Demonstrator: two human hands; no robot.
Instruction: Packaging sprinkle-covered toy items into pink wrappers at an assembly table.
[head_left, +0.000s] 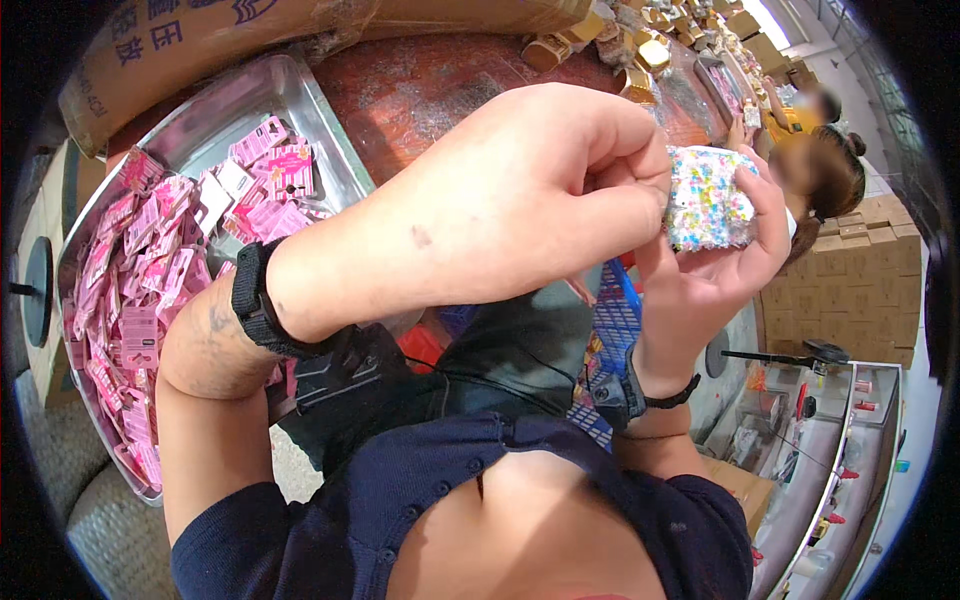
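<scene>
A small squarish item [708, 200], white and covered in pink, blue, green and yellow speckles, rests in my right hand [720, 262]. The right thumb and fingers curl round its lower and right edges. My left hand [570, 190] reaches across from the left, its thumb and fingers closed in a pinch against the item's left edge. What lies between those fingertips is hidden. Below the left forearm and to its left, a metal tray [335, 135] holds a heap of pink printed cards [140, 335].
Behind the tray lies a big brown carton [215, 45] on a red surface [430, 80]. Blue plastic mesh [617, 310] hangs by my right wrist. Clear-sided bins [790, 440] stand at the lower right, stacked cartons [850, 290] beyond. Other people [795, 120] are at the far right.
</scene>
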